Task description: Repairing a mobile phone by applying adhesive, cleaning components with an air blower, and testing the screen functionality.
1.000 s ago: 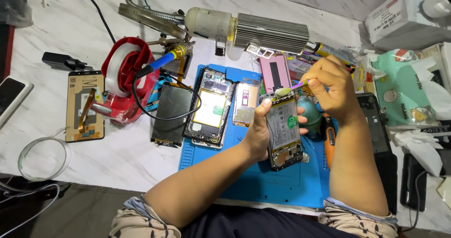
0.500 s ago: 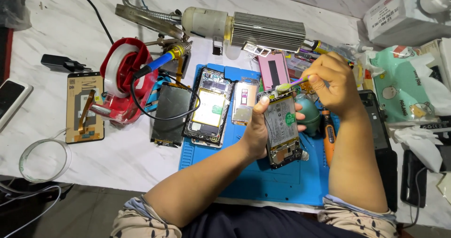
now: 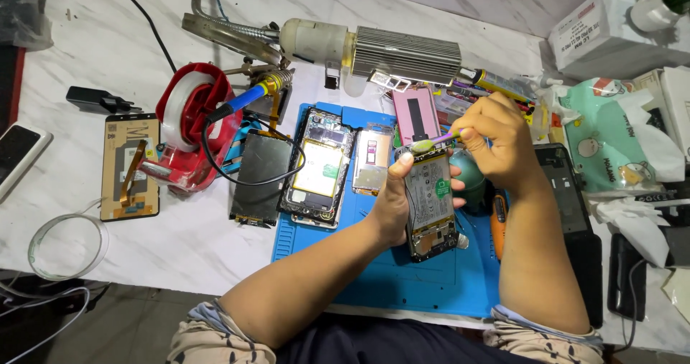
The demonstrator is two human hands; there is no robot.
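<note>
My left hand [image 3: 392, 206] gripped the opened phone [image 3: 430, 204] from its left edge, thumb laid up along that side and fingers wrapped behind, holding it just above the blue mat [image 3: 402, 285]. The phone's long axis ran away from me, top end far, tilted only slightly. My right hand [image 3: 496, 137] sat beyond and to the right of it, closed in a pinch on a thin yellow-green tool [image 3: 431, 143] whose tip pointed left and met the phone's top edge, just past my left thumb tip. So the working spot lay between the two hands — nearer the right one, which reached it across the phone's upper corner.

To the left of my left hand, on the same mat, lay a second opened phone [image 3: 318, 168] with its insides showing and a small silver plate [image 3: 372, 159] beside it; neither touched my hands. Left again, off the mat, a dark screen panel [image 3: 261, 176] lay flat, and beyond that stood a red tape dispenser [image 3: 192, 120] holding a roll of clear tape. An orange-handled tool [image 3: 498, 224] lay under my right forearm, partly hidden.
</note>
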